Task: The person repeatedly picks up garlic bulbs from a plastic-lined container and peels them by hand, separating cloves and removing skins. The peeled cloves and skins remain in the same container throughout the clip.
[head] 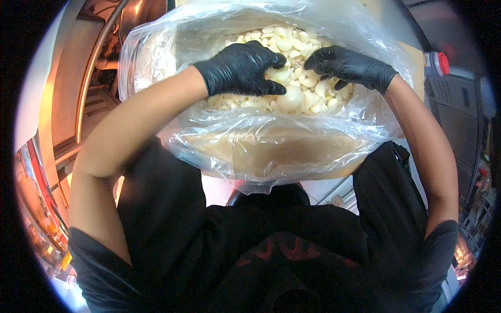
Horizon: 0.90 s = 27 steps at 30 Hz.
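A clear plastic bag point(282, 121) lines a cardboard box point(270, 156) in front of me, its mouth spread wide. Inside lie many pale peeled pieces that look like garlic cloves point(270, 33). A larger, rounder white bulb point(290, 98), like a peeled onion, sits near the front of the heap. My left hand point(244, 70), in a black glove, is over the heap with thumb and fingers apart, pieces showing between them. Also gloved in black, my right hand point(348, 66) rests on the heap with bent fingers; whether it grips a piece is hidden.
A container with a red lid point(442, 63) stands to the right of the box. Copper-coloured metal piping point(90, 74) runs along the left side. My knees point(156, 176) flank the box, close to its front edge.
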Available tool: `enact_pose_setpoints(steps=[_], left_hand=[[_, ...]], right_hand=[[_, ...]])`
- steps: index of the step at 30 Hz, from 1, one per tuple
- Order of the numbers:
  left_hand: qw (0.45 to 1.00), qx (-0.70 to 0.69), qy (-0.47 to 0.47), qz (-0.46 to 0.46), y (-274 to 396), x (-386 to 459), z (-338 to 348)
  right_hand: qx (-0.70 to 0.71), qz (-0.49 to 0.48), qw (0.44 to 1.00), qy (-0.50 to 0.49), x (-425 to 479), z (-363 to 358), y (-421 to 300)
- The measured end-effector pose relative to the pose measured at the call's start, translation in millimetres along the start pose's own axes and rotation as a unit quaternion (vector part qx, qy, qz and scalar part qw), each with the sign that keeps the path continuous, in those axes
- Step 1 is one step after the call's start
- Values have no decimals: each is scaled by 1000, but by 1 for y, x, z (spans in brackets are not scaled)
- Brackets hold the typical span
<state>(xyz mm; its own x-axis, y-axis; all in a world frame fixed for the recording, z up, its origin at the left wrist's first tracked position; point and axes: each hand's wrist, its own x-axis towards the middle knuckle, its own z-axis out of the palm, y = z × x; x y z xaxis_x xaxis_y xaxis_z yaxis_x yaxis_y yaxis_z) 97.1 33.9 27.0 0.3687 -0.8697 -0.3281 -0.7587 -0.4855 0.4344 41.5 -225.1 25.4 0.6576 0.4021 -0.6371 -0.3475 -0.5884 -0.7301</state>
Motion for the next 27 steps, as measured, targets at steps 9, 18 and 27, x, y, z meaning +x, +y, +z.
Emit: enact_pose_setpoints(steps=[9, 18, 27], left_hand=[[996, -20, -2, 87, 23, 9, 26], [986, -71, -84, 128, 9, 10, 6], [974, -171, -112, 102, -28, 10, 2]], right_hand=[[-106, 8, 959, 261, 28, 6, 58], [-440, -71, 821, 356, 64, -17, 49], [-383, -33, 855, 348, 53, -5, 21]])
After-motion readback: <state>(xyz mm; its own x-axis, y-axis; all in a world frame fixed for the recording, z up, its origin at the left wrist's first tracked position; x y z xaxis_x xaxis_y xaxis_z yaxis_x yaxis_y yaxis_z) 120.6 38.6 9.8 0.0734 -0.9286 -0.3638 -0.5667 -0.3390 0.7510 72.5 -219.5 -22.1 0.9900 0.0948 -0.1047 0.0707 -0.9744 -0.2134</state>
